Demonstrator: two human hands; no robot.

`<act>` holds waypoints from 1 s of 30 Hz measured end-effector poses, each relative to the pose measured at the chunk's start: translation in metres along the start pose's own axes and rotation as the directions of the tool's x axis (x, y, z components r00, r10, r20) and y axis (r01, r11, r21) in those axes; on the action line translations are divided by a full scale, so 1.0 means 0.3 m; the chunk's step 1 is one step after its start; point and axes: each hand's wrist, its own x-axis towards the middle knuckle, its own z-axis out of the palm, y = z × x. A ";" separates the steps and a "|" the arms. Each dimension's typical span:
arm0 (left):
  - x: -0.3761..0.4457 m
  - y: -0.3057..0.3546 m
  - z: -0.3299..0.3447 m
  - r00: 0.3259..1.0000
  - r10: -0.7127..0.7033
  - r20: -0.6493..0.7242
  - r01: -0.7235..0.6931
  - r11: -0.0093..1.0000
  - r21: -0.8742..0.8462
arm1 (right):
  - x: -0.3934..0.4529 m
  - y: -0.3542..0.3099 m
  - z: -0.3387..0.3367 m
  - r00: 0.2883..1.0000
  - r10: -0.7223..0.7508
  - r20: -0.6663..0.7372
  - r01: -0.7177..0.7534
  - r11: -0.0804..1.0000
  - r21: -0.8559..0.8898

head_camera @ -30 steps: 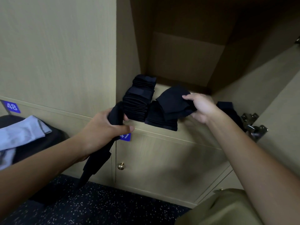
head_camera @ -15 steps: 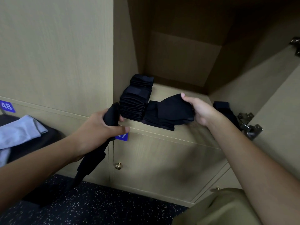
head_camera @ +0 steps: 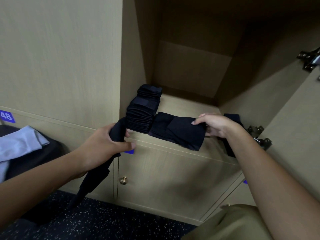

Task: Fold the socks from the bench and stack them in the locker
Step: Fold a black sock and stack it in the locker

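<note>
Left hand (head_camera: 102, 144) gripping long black sock (head_camera: 97, 172) hanging downward, right hand (head_camera: 214, 125) pinching folded black sock (head_camera: 180, 134) lying at tan wooden locker (head_camera: 181, 108) shelf edge, beside tall stack of folded black socks (head_camera: 143, 111)

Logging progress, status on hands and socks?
Left hand grips hanging black sock. Right hand pinches folded sock at locker edge, beside tall stack. Nothing blocking.

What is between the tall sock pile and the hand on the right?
In the head view, a low pile of folded black socks lies between the tall stack and the right hand, which pinches its top.
</note>
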 end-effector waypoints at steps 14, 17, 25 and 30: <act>-0.009 -0.002 0.021 1.000 -0.020 0.000 0.020 1.000 -0.002 | 0.006 0.020 0.004 0.962 -0.234 0.137 0.265 0.920 -0.288; -0.010 -0.003 0.015 1.000 -0.019 -0.003 0.019 1.000 0.002 | 0.009 0.030 -0.021 0.940 -0.324 0.106 0.339 0.920 -0.198; -0.005 -0.006 0.023 1.000 0.002 0.011 -0.002 1.000 0.015 | -0.049 -0.026 0.038 0.938 -0.342 -0.060 0.335 0.845 0.418; -0.002 -0.004 0.037 1.000 0.018 0.011 -0.018 1.000 -0.004 | -0.068 -0.073 0.137 0.980 -0.201 0.007 0.150 0.753 0.640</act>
